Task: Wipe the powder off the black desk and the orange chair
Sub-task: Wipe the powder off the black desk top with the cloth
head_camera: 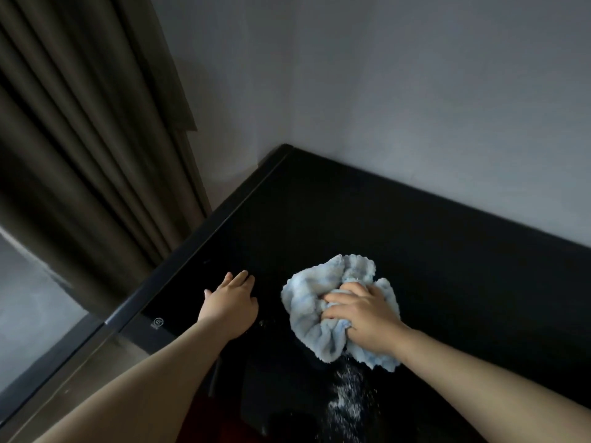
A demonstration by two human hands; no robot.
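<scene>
- Right hand [361,318]: fingers curled into a bunched cloth [319,314] and clenched on it, knuckles up, pressing it down onto the desk [447,266].
- Cloth: pale blue and white, fluffy, crumpled. Folds spill out past the hand on the far side, on the left and toward the near edge. It sits right of centre on the desk top, well off the back wall.
- Powder [347,394]: white scatter on the black top, starting just at the cloth's near hem and trailing toward the near edge, between the two forearms. Densest low down. A few stray specks lie by the heel of the left hand.
- Left hand [230,302]: released, holding nothing. Palm down flat on the desk, fingers straight and pointing away, thumb splayed to the left. It lies beside the cloth, with a strip of bare top between them.
- Both forearms are bare and come in from the bottom corners.
- Desk: glossy black top, raised dark rim along the left side, far corner set into the room corner. The rest of the top shows no powder that I can make out in this dim light.
- Small round printed mark [157,321] on the top near the left rim, left of the left wrist.
- Wall [415,91]: plain grey, runs along the back edge of the desk.
- Curtain [80,139]: brown, pleated, hanging left of the desk.
- Reddish patch [224,430] at the bottom edge between the forearms, too dim to identify.
</scene>
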